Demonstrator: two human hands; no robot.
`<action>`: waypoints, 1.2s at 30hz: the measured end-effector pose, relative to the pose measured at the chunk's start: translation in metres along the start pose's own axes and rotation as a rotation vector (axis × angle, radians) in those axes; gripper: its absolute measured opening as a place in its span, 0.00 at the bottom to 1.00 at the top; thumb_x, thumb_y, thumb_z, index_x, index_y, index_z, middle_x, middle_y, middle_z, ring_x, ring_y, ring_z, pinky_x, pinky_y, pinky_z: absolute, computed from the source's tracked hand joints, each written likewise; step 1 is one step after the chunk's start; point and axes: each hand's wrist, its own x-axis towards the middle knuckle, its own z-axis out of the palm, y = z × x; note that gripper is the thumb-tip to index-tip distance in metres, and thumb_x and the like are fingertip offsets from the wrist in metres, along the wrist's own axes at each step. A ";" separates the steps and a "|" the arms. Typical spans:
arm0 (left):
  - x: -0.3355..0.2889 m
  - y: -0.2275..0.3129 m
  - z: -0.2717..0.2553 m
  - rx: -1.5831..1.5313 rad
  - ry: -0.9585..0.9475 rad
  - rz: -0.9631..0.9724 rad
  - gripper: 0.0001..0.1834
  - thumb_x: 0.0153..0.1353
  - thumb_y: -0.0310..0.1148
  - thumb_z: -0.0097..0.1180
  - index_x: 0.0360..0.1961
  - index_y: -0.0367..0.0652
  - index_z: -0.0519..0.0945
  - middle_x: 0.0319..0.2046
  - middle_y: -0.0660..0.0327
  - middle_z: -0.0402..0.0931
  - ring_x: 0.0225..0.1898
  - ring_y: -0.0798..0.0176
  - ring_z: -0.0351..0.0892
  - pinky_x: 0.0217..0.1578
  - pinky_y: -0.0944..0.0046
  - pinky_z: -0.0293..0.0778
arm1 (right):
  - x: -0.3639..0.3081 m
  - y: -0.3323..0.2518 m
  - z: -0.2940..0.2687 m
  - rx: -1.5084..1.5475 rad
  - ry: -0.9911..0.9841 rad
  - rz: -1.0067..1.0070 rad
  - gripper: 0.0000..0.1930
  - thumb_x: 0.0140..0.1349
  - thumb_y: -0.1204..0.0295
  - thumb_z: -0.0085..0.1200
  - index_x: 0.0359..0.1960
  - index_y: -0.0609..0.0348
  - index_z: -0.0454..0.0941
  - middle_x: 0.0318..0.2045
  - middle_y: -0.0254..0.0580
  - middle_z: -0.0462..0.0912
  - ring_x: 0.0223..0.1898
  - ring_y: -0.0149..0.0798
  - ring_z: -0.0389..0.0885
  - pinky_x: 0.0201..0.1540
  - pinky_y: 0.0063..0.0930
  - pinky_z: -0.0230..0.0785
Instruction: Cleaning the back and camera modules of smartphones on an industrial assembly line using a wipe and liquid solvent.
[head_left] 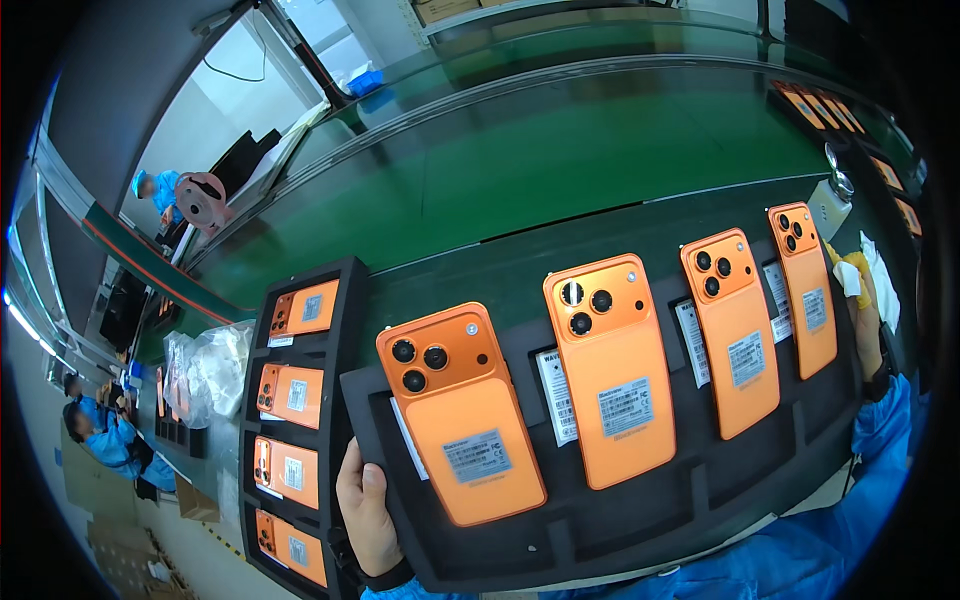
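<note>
Left hand: the left hand (368, 505) clamps the near-left edge of the black foam tray (640, 520), thumb flat on top, the other fingers hidden beneath.
Right hand: the right hand (868, 320) grips the tray's far-right end; a yellow cloth (855, 268) sits at the fingers, whose curl is mostly hidden.
Held tray: matte, spongy black foam with cut rectangular pockets, lifted close to the person above the belt's near edge.
Phones: four orange smartphones (615, 375) lie backs up in the pockets, smooth satin shells with rounded corners, raised camera blocks with round lenses, and a grey label on each.
Second tray: a like foam tray (345, 300) just left holds four more orange phones (298, 395).
Belt: the green conveyor belt (560, 150) is glossy and flat.
Wrap: crinkled clear plastic bags (205, 370) lie farther left.
</note>
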 end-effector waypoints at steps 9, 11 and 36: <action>-0.003 0.002 0.005 0.086 0.060 0.026 0.30 0.59 0.49 0.48 0.48 0.29 0.65 0.39 0.58 0.72 0.38 0.69 0.71 0.39 0.74 0.67 | 0.000 -0.005 0.010 0.030 -0.007 0.017 0.17 0.64 0.63 0.41 0.50 0.59 0.64 0.43 0.36 0.71 0.46 0.28 0.70 0.52 0.20 0.63; -0.004 0.003 0.005 0.075 0.048 0.017 0.30 0.59 0.50 0.48 0.48 0.29 0.65 0.39 0.58 0.72 0.39 0.69 0.71 0.39 0.74 0.67 | 0.001 -0.003 0.004 0.011 -0.018 0.008 0.17 0.64 0.63 0.41 0.50 0.58 0.64 0.43 0.36 0.71 0.46 0.28 0.70 0.52 0.20 0.63; 0.001 -0.017 -0.013 0.310 0.056 -0.290 0.22 0.61 0.39 0.48 0.50 0.32 0.67 0.44 0.54 0.70 0.44 0.65 0.68 0.45 0.71 0.65 | 0.034 -0.101 0.243 -0.766 -0.808 -0.539 0.13 0.45 0.79 0.59 0.35 0.61 0.74 0.35 0.43 0.74 0.37 0.41 0.75 0.38 0.27 0.68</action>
